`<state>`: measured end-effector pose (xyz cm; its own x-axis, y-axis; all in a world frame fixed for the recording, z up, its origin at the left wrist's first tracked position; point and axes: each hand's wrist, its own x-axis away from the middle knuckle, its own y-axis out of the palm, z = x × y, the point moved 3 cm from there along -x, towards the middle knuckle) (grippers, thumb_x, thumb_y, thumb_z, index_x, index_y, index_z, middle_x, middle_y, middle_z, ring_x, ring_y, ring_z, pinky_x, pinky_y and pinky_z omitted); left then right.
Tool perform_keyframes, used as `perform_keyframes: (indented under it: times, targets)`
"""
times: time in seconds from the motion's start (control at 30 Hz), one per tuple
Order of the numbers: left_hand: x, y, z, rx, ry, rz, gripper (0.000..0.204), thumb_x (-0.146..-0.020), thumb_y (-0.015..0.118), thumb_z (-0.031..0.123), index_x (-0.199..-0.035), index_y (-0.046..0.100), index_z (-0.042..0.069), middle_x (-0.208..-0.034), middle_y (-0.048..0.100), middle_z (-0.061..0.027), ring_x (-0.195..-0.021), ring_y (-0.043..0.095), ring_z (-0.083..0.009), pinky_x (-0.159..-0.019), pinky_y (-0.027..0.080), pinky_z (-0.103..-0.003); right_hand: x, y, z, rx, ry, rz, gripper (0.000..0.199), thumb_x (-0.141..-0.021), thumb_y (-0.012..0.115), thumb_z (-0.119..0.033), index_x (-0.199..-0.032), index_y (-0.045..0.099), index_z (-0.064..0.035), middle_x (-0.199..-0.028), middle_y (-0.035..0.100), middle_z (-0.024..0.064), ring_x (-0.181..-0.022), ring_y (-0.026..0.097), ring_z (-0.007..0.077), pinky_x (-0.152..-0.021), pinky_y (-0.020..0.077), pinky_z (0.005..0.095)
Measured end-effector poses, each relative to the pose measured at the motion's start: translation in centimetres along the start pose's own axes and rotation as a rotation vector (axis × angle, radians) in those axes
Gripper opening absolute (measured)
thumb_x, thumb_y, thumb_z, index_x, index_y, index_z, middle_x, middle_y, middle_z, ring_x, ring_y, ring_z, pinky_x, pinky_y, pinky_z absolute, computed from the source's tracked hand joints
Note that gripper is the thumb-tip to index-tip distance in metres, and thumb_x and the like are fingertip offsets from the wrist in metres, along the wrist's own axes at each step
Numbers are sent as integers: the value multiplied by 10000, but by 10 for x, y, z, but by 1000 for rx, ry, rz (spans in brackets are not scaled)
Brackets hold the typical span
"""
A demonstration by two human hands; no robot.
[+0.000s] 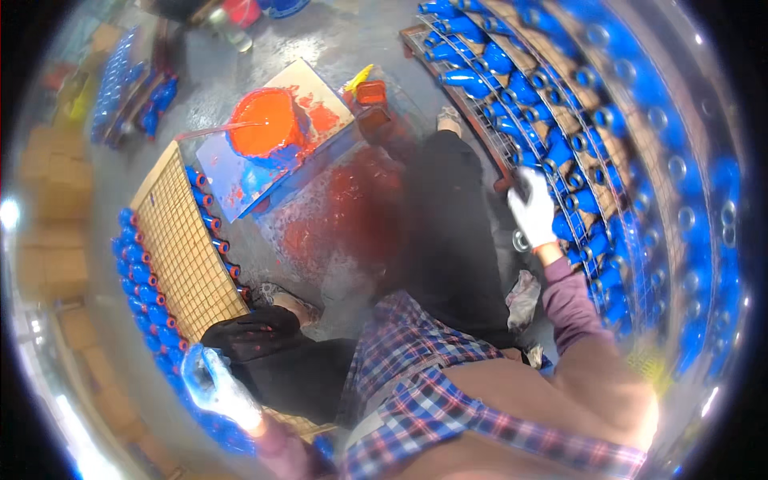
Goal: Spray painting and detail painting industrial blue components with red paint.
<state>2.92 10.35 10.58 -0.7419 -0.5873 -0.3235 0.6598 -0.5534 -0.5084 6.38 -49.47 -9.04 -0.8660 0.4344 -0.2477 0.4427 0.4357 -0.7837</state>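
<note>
My left hand [220,392], in a white glove stained blue at the fingers, is low on the left above rows of blue bottles [148,292] with red rims. Its fingers are curved and apart, and I make out nothing held in them. On the right, my right hand [534,210], also in a white glove, closes on the dark red frame [472,112] of a wire rack, near its lower end. Blue bottles [524,120] lie on their sides in layers on this rack. A round glass-like ring [521,241] shows beside my right wrist; what it belongs to is unclear.
Ahead, a bucket of orange-red paint [266,124] stands on a paint-splashed board [316,88]. A wire-mesh panel [188,248] lies between bottle rows on the left. Red paint covers the floor [344,200] near my legs. Cardboard boxes [56,208] line the far left.
</note>
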Motion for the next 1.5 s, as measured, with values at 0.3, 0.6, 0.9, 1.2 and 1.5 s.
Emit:
perform_keyframes:
  times: [0.3,0.6,0.9,1.2,1.5]
  targets:
    - [0,-18,-33,-234,212,172,233,-936,730,-9,-1153,688,-82,-1068,731,-154,-818,684,-194,-683,576,-291,-234,72,-156,-262,-389,-759,457,-854,763,-220,-1246,645,-16,-969,712,94,-890,677,205,-792,552,357]
    - [10,-46,-41,-416,169,257,237,-964,714,21,-1165,684,-101,-1071,729,-145,-889,689,-196,-758,589,-292,-146,312,-122,71,286,-481,1362,-620,947,-468,-1610,143,11,-1494,479,309,-1349,539,433,-1123,462,456]
    - [0,-42,-24,-376,-15,370,235,-901,812,52,-1064,697,-72,-939,733,-151,-820,659,-224,-765,566,-358,-128,370,-122,-304,443,13,1151,-650,926,-391,-1571,320,-58,-1481,521,247,-1344,551,391,-1106,466,419]
    - [1,-44,-27,-356,13,353,227,-904,807,43,-1063,699,-78,-949,736,-153,-820,657,-229,-776,565,-370,-124,319,-111,-251,323,65,934,-624,930,-371,-1403,511,-70,-1297,664,179,-1207,652,340,-1022,521,422]
    - [11,-51,-53,-477,278,256,214,-954,708,-18,-1153,683,-93,-1088,729,-149,-922,688,-208,-826,582,-313,-142,200,-149,-264,-63,128,813,-599,950,-366,-1243,602,-11,-1145,668,190,-1081,665,344,-920,546,428]
